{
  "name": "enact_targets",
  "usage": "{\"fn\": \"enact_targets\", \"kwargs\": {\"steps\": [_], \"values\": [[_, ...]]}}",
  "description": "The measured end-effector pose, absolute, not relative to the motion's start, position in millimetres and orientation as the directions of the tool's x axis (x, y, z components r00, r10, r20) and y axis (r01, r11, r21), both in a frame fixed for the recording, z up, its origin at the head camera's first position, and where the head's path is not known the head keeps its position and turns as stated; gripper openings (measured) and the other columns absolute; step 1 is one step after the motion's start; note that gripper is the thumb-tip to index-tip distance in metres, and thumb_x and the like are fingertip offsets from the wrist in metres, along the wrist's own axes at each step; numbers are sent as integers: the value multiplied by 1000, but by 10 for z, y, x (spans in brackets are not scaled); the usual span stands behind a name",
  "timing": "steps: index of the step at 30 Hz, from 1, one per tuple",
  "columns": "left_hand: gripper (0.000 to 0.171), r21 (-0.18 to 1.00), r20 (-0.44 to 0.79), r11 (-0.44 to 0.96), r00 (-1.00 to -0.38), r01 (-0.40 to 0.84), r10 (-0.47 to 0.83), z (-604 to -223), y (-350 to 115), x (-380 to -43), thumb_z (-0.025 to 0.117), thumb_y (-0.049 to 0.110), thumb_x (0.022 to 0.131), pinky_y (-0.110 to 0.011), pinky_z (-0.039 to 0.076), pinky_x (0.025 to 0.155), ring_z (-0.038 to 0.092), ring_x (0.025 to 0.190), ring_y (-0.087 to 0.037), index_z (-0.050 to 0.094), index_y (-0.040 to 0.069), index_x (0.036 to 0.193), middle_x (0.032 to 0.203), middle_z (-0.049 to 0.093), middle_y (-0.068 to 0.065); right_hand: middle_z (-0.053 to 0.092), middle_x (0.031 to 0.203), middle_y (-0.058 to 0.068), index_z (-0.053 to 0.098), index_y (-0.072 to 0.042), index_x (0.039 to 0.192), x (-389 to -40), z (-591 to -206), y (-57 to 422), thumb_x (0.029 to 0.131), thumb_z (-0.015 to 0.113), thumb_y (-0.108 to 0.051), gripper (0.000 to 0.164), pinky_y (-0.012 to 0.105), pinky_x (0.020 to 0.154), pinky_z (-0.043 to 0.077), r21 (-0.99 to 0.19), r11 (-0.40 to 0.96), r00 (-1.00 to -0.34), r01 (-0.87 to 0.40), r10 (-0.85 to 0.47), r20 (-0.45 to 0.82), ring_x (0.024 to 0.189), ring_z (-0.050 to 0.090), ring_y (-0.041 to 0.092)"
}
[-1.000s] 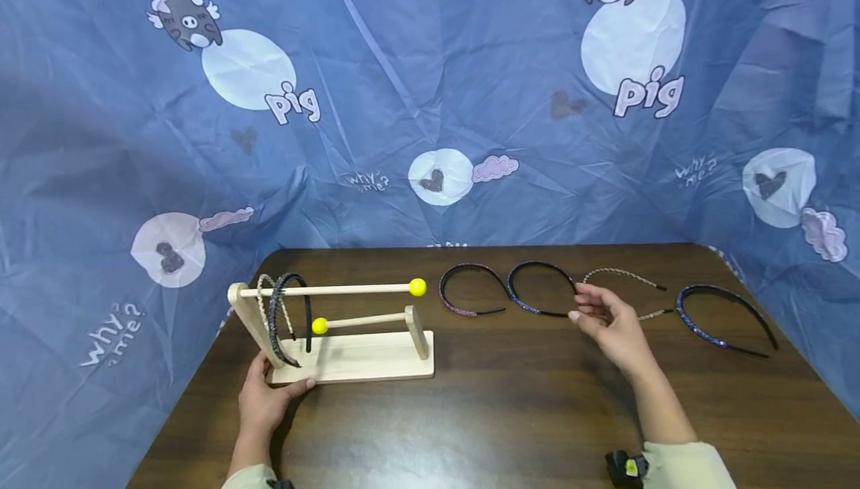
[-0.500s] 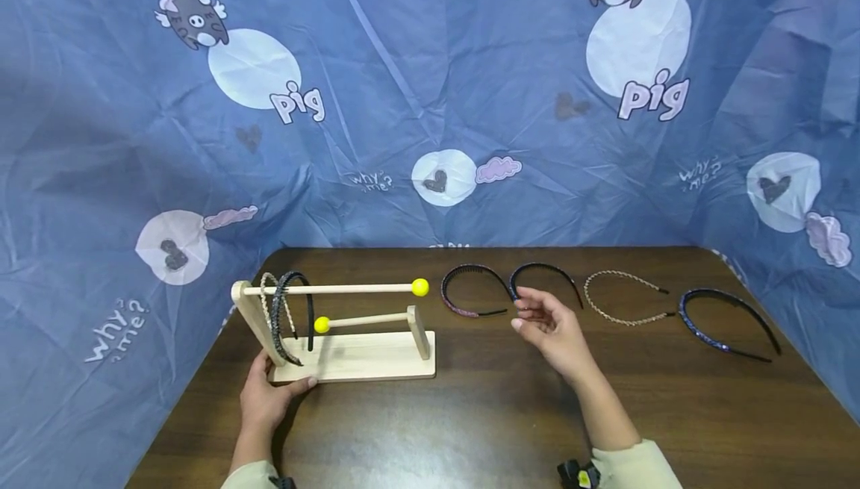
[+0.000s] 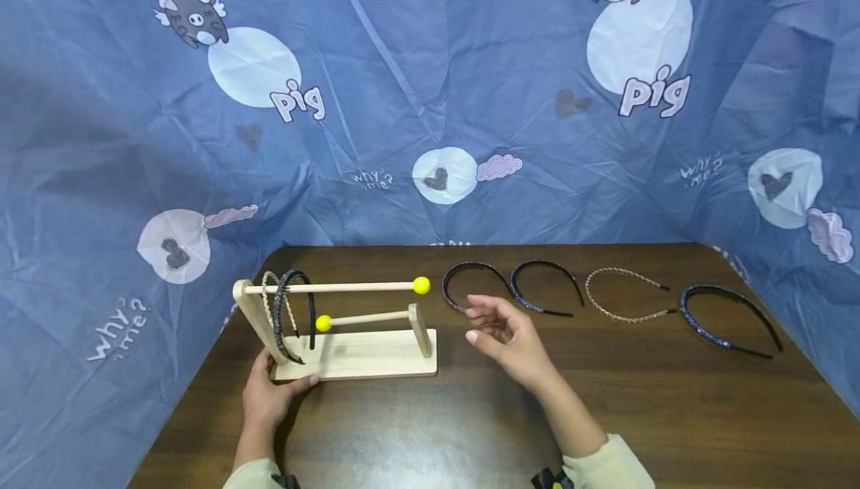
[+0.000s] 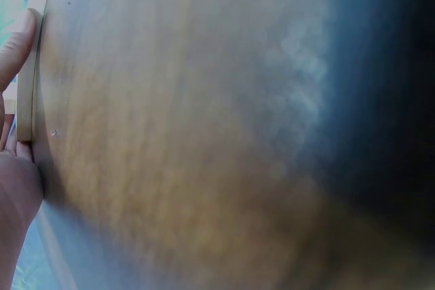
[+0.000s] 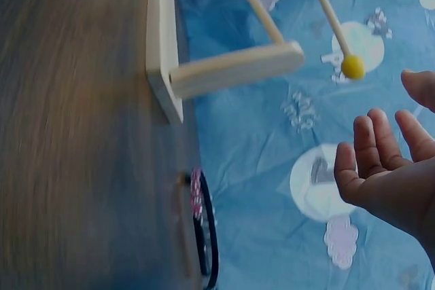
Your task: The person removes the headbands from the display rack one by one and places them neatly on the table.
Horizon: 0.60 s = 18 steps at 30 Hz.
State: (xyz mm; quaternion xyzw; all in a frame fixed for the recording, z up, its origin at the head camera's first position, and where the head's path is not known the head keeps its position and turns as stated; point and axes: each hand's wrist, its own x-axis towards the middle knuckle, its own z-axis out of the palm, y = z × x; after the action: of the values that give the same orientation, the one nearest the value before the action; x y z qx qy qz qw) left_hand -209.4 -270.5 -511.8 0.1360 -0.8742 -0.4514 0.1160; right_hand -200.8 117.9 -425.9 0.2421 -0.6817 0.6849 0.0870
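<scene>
A wooden headband stand [image 3: 376,354] with two yellow-tipped rods is on the left of the table. From its upper rod hang a braided beige headband [image 3: 266,302] and a dark beaded headband [image 3: 279,317]. My left hand [image 3: 265,397] grips the left end of the base, thumb along the front edge. In the head view my right hand [image 3: 508,343] holds nothing, its fingers loosely bent. It hovers just in front of a pink-and-black headband [image 3: 463,268], partly covering it. The right wrist view shows that hand [image 5: 394,168] apart from the stand's yellow ball tip [image 5: 353,66].
Rightward along the back of the brown table [image 3: 457,429] lie a blue-and-black headband [image 3: 537,262], a braided beige headband [image 3: 621,271] and another blue-and-black headband [image 3: 699,332]. A blue printed cloth [image 3: 376,101] hangs behind and at the sides.
My right hand has moved left, from between the blue headband and the beige one to in front of the pink one. The left hand stays on the stand.
</scene>
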Motion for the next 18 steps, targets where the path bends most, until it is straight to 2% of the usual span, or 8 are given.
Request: {"fn": "enact_targets", "kwargs": {"steps": [6, 12, 18], "values": [[93, 831, 81, 542, -936, -127, -343, -5135, -2707, -2114, 87, 10, 60, -47, 24, 104, 35, 125, -39, 36, 0, 137, 133, 43, -26, 59, 104, 18, 52, 7, 121, -1987, -4222, 958, 79, 64, 8, 43, 33, 81, 48, -878, -115, -835, -465, -274, 478, 95, 56, 32], [92, 831, 82, 542, -936, -126, -343, -5125, -2713, -2108, 87, 10, 60, -48, 23, 103, 33, 126, -40, 36, 2, 137, 134, 42, -26, 57, 104, 28, 52, 8, 121, -1996, -4243, 705, 80, 64, 6, 43, 34, 81, 48, -886, -158, -815, -437, -347, 464, 97, 53, 43], [88, 839, 81, 533, -942, -112, -326, -5091, -2700, -2114, 86, 8, 60, -47, 26, 102, 38, 122, -39, 38, 1, 134, 130, 45, -25, 58, 101, 24, 52, 8, 120, -2025, -4276, 473, 80, 63, 7, 41, 33, 77, 49, -878, -207, -793, -431, -378, 478, 93, 54, 42]]}}
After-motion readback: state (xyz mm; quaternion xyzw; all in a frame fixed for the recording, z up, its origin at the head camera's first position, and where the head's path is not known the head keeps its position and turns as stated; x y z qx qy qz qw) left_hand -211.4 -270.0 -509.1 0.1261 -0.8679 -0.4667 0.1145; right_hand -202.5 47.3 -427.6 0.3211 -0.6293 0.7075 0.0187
